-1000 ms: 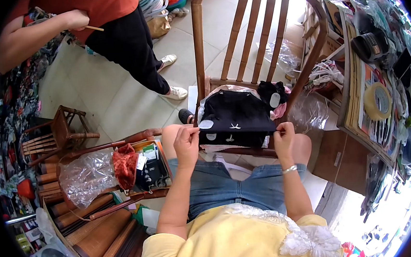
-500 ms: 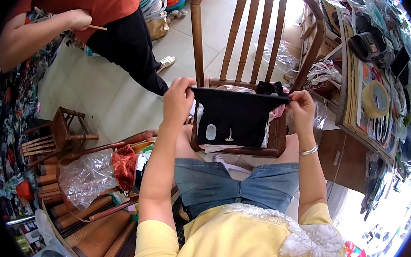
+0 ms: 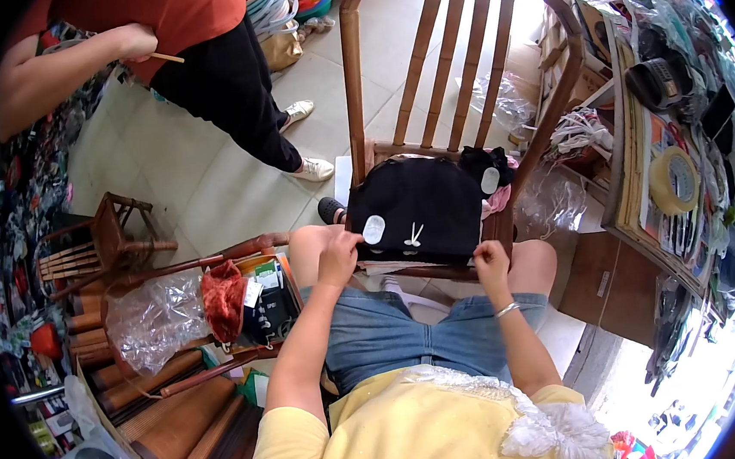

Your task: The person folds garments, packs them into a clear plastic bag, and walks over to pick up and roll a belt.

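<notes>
Black fabric (image 3: 421,199) with a white oval label (image 3: 373,229) and a small white V-shaped mark lies over the seat of the wooden chair (image 3: 356,84) in front of me. My left hand (image 3: 341,257) is closed at the near left corner of the fabric, its fingertips by the oval label. At the near right corner, my right hand (image 3: 493,264) has its fingers pinched together at the fabric's edge. A bunched black piece (image 3: 483,164) with a pale oval label and some pink cloth (image 3: 501,199) rest at the seat's right side.
Another person (image 3: 227,85) stands at the upper left, holding a thin stick (image 3: 167,58). To my left are a clear plastic bag (image 3: 159,319) and dark red cloth (image 3: 225,301) on a chair. A tape roll (image 3: 673,180) lies on the stacked boards at right.
Both hands first rose away from me with the fabric's edge, then came back down toward my lap. The fabric now lies flatter on the seat.
</notes>
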Motion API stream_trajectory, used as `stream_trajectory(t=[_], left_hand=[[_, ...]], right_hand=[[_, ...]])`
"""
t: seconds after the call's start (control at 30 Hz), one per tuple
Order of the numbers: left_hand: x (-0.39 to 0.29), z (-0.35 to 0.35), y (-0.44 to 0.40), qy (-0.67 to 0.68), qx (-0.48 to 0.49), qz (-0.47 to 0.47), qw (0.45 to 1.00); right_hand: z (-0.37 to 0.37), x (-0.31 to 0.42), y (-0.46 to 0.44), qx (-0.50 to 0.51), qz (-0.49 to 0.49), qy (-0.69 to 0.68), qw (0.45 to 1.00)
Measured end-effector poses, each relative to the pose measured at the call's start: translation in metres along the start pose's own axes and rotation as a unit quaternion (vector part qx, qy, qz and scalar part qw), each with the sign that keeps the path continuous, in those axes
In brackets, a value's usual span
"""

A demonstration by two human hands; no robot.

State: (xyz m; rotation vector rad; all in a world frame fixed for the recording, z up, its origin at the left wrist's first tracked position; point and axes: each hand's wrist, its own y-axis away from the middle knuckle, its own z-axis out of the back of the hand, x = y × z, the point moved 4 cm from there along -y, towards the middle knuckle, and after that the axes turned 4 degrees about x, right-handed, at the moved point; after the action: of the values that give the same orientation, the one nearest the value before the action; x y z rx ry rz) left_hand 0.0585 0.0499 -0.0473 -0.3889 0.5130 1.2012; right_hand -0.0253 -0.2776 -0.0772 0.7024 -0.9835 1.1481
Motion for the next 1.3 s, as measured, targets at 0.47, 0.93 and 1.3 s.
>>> stream_trajectory(t=[0.47,0.93,1.3], left_hand=[[-0.013,0.009,0.036,0.009,-0.017,0.005,1.0],[-0.036,0.025,0.061,0.095,-0.094,0.065,0.989],[-0.106,0.024,-0.004,0.313,-0.06,-0.007,0.948]], right_hand=[[0.025,-0.025,-0.041,-0.004,-0.006,0.012,1.0],[0.021,-0.017,-0.149,0.028,-0.022,0.226,0.973],[0.071,0.193,-0.075,0.142,0.024,-0.343,0.928]])
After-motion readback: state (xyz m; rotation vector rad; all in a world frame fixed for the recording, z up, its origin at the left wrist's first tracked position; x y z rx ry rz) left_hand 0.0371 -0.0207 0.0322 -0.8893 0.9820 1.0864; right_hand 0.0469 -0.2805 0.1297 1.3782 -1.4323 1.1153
